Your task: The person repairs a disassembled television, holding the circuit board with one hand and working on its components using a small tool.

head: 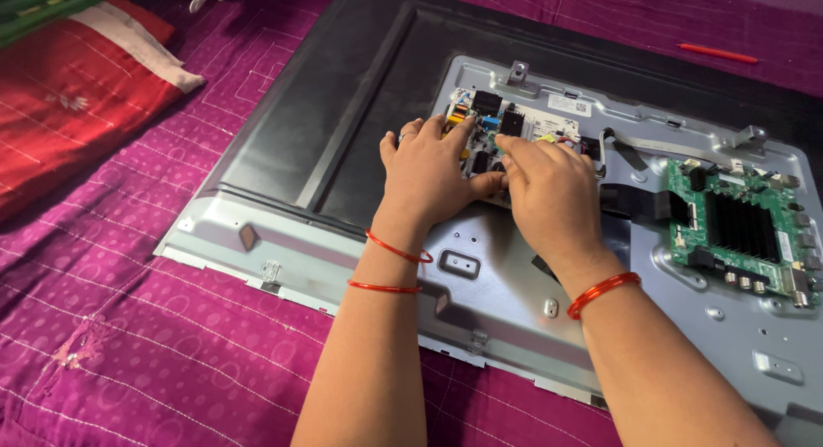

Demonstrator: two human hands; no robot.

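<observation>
Head view: an opened television back panel (480, 284) lies flat on a purple quilt (129, 344), carrying two circuit boards, and both hands rest on the pale power board (501, 121) near the panel's upper middle. The left hand (429, 168) lies spread, fingers flat on that board, while the right hand (549, 190), touching it, curls its fingertips onto the parts; whether it pinches anything cannot be told. One green board (737, 228) sits toward the panel's right edge, one red pen (718, 53) lies beyond the panel's far edge, and three red bangles ring the wrists.
</observation>
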